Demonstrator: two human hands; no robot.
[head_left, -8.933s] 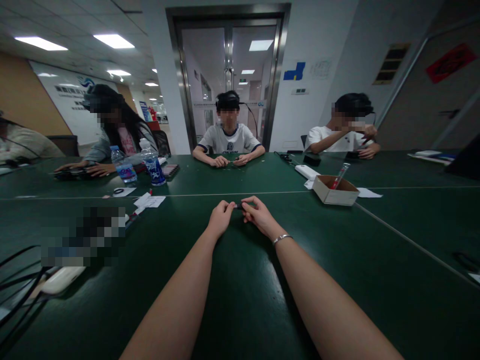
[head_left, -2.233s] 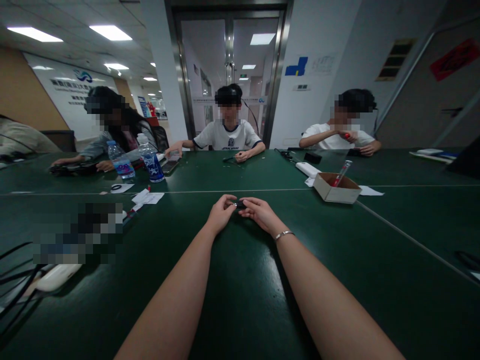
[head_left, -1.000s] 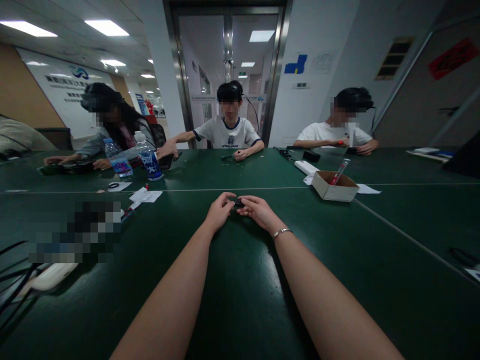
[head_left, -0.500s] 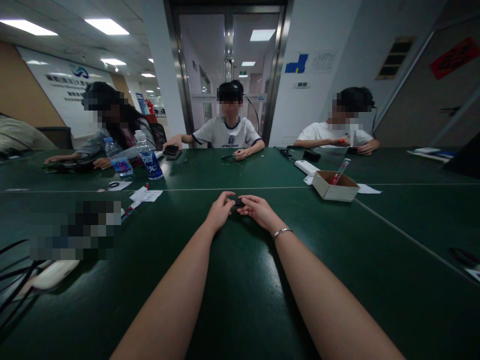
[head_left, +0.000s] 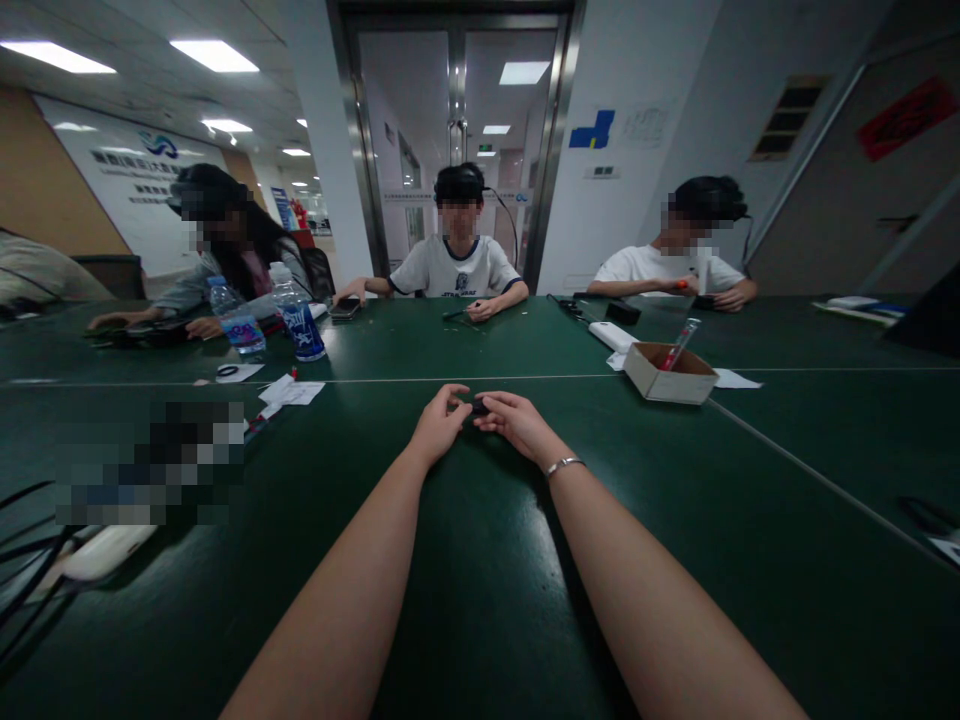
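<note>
Above the green table, near its middle, my two hands meet at a small black object, mostly covered by fingers; its kind cannot be made out. My right hand pinches its right end between thumb and fingertips, and a silver bracelet circles that wrist. From the other side, my left hand is curled, with its thumb against the object's left end. Its forefinger arches above, apart from the thumb.
Two water bottles and paper scraps stand or lie at the left. An open box holding a clear tube is at the right. A white device with cables lies at near left. Several people sit across the table.
My left thumb has moved slightly right, onto the end of the black object. My right hand stays nearly still. A person opposite has lowered a phone flat onto the table.
</note>
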